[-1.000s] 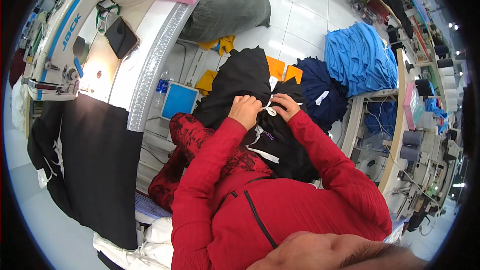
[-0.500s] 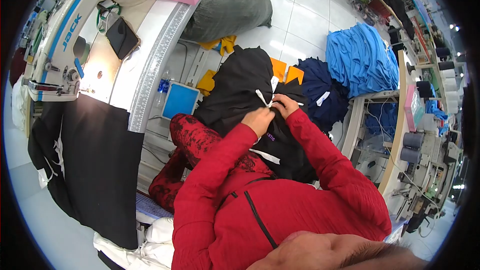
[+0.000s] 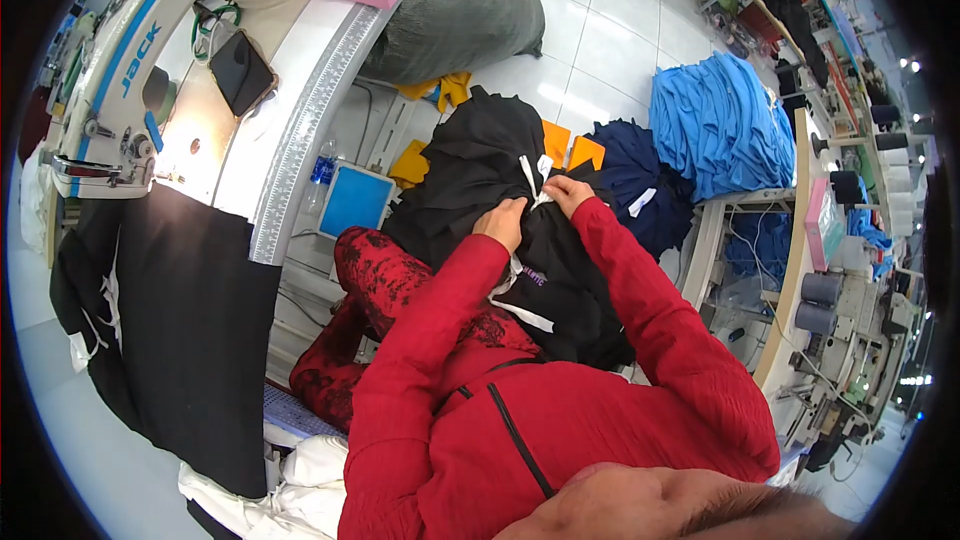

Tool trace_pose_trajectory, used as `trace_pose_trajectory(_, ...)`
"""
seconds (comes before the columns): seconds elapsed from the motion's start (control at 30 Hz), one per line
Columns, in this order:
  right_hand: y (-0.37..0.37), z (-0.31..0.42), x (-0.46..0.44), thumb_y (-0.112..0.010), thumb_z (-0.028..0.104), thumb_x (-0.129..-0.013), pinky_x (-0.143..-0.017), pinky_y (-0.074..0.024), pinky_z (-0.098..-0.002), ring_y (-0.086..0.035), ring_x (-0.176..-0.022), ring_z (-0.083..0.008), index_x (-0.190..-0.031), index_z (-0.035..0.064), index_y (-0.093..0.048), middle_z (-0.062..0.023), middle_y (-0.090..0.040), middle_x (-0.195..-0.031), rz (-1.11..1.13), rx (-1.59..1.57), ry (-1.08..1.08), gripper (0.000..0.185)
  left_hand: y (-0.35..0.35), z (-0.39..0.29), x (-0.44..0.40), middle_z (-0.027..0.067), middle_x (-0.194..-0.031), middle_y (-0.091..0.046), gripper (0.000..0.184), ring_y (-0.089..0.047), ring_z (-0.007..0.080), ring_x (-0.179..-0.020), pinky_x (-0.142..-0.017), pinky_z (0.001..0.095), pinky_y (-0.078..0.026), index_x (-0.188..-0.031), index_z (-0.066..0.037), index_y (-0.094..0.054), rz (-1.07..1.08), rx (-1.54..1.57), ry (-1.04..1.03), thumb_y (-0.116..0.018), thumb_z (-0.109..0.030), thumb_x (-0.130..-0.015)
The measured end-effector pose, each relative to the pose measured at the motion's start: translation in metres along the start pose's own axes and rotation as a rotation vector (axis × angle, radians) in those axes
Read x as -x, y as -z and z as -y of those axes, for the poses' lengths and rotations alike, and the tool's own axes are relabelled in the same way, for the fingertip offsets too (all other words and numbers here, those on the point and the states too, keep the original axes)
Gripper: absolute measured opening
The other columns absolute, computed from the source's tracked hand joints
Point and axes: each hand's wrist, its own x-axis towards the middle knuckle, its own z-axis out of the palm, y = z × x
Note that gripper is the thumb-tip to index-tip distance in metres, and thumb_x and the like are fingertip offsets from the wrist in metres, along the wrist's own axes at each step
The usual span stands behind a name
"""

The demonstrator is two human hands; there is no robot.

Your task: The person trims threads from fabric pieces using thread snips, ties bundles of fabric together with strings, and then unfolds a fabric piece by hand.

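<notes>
A bundle of black garments lies in front of my knees, gathered in the middle by a white fabric strip. My right hand pinches the white strip near the knot. Just left of the knot, my left hand is closed over the bundle, its fingertips at the strip and black cloth; how much it holds is partly hidden. Another white strip trails across the cloth nearer my lap. Small purple lettering shows on one black garment.
On the left stands a sewing machine with a phone on its table and black cloth hanging down. A navy bundle and a light blue stack sit to the right. A grey sack stands ahead.
My hands have drawn slightly apart, the left one shifting left and up a little from the knot. The strip's ends have shifted between them.
</notes>
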Motion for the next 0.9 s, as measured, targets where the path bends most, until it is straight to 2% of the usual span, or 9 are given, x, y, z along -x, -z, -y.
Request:
trace_pose_trajectory(0.07, -0.001, 0.028, 0.012, -0.067, 0.039, -0.075, -0.074, -0.0489, -0.0356, -0.064, -0.078, -0.0309, -0.091, 0.0101, -0.061, -0.0150, -0.065, -0.078, 0.013, 0.154, -0.149, 0.034, 0.011, 0.000, -0.002, 0.0135, -0.106, -0.058, 0.030, -0.059, 0.0344, -0.089, -0.075, 0.0420, -0.048, -0.111, -0.008, -0.056, 0.023, -0.043, -0.024, -0.047, -0.005, -0.082)
trace_pose_trajectory(0.1, -0.002, 0.050, 0.020, -0.074, 0.044, -0.065, -0.075, -0.0482, -0.0392, -0.062, -0.084, -0.0362, -0.098, 0.0121, -0.055, -0.0189, -0.064, -0.085, 0.041, 0.272, -0.145, 0.050, 0.013, 0.002, -0.003, 0.0128, -0.106, -0.058, 0.030, -0.059, 0.0341, -0.089, -0.075, 0.0419, -0.048, -0.111, -0.008, -0.056, 0.018, -0.055, -0.049, -0.047, -0.005, -0.082)
trace_pose_trajectory(0.17, -0.012, 0.045, 0.027, -0.078, 0.035, -0.060, -0.077, -0.0474, -0.0402, -0.061, -0.087, -0.0374, -0.108, 0.0135, -0.046, -0.0197, -0.063, -0.094, 0.038, 0.389, -0.012, 0.061, 0.013, 0.008, -0.003, 0.0122, -0.104, -0.058, 0.030, -0.059, 0.0338, -0.089, -0.074, 0.0419, -0.049, -0.111, -0.009, -0.056, 0.014, -0.066, -0.096, -0.049, -0.005, -0.082)
trace_pose_trajectory(0.27, -0.009, 0.025, 0.025, -0.080, 0.020, -0.057, -0.083, -0.0460, -0.0389, -0.059, -0.095, -0.0380, -0.113, 0.0142, -0.039, -0.0193, -0.060, -0.103, 0.153, 0.175, -0.066, 0.070, 0.010, 0.019, -0.008, 0.0125, -0.102, -0.058, 0.031, -0.059, 0.0336, -0.089, -0.074, 0.0420, -0.048, -0.110, -0.009, -0.056, 0.008, -0.040, -0.156, -0.052, -0.004, -0.081)
trace_pose_trajectory(0.37, 0.001, 0.006, 0.018, -0.079, 0.011, -0.056, -0.087, -0.0440, -0.0372, -0.056, -0.102, -0.0370, -0.113, 0.0139, -0.037, -0.0182, -0.058, -0.104, 0.173, 0.105, 0.134, 0.071, 0.010, 0.018, -0.010, 0.0131, -0.103, -0.056, 0.030, -0.058, 0.0338, -0.089, -0.074, 0.0420, -0.048, -0.108, -0.009, -0.057, 0.012, 0.033, -0.175, -0.054, -0.002, -0.079)
trace_pose_trajectory(0.53, 0.010, -0.019, -0.002, -0.085, 0.010, -0.052, -0.091, -0.0413, -0.0330, -0.053, -0.110, -0.0270, -0.115, 0.0148, -0.039, -0.0133, -0.055, -0.112, 0.322, 0.008, 0.112, 0.078, -0.010, 0.019, -0.013, 0.0144, -0.103, -0.051, 0.019, -0.056, 0.0347, -0.088, -0.075, 0.0417, -0.048, -0.097, -0.010, -0.061, -0.028, 0.095, -0.193, -0.060, -0.008, -0.078)
trace_pose_trajectory(0.67, 0.010, -0.022, -0.001, -0.089, 0.010, -0.047, -0.096, -0.0370, -0.0314, -0.049, -0.113, -0.0234, -0.116, 0.0108, -0.037, -0.0116, -0.054, -0.112, 0.423, -0.174, 0.129, 0.087, -0.025, -0.010, -0.013, 0.0137, -0.105, -0.047, 0.021, -0.053, 0.0352, -0.093, -0.076, 0.0456, -0.045, -0.092, -0.009, -0.062, -0.124, -0.046, 0.098, -0.066, -0.023, -0.077)
trace_pose_trajectory(0.77, 0.004, -0.032, 0.004, -0.089, 0.007, -0.045, -0.101, -0.0325, -0.0310, -0.044, -0.120, -0.0224, -0.120, 0.0080, -0.033, -0.0130, -0.048, -0.122, 0.423, -0.228, 0.209, 0.093, -0.024, -0.028, -0.015, 0.0128, -0.105, -0.046, 0.022, -0.051, 0.0348, -0.094, -0.078, 0.0467, -0.044, -0.089, -0.008, -0.063, -0.119, -0.149, 0.255, -0.069, -0.024, -0.075)
trace_pose_trajectory(0.9, -0.005, -0.039, 0.008, -0.088, 0.004, -0.045, -0.105, -0.0284, -0.0343, -0.035, -0.128, -0.0260, -0.125, 0.0087, -0.030, -0.0152, -0.042, -0.128, 0.358, -0.263, 0.195, 0.099, -0.026, -0.020, -0.015, 0.0109, -0.101, -0.047, 0.021, -0.052, 0.0343, -0.092, -0.078, 0.0459, -0.044, -0.084, -0.008, -0.063, -0.133, -0.143, 0.231, -0.071, -0.023, -0.072)
